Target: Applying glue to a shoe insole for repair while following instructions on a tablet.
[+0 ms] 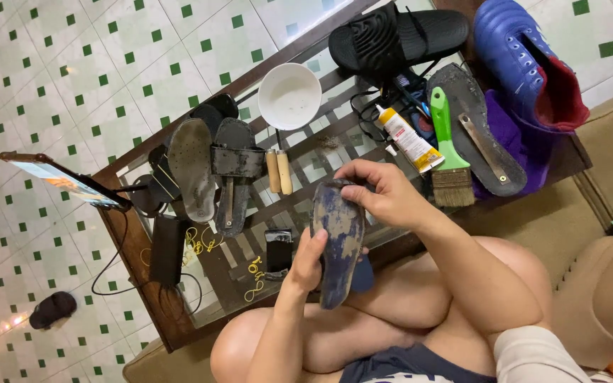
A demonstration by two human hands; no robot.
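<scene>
Left hand grips the near end of a worn blue insole, fingers wrapped behind it. Right hand pinches the insole's far tip. Insole is held over the lap, at the table's near edge. Farther: glue tube, green-handled brush, white bowl.

A glass-topped wooden table stands on white floor tiles with green squares. On it: a white bowl, a glue tube, a green-handled brush, a black slide sandal and a blue clog (red-lined). A phone sits on a stand at the table's far corner.
</scene>
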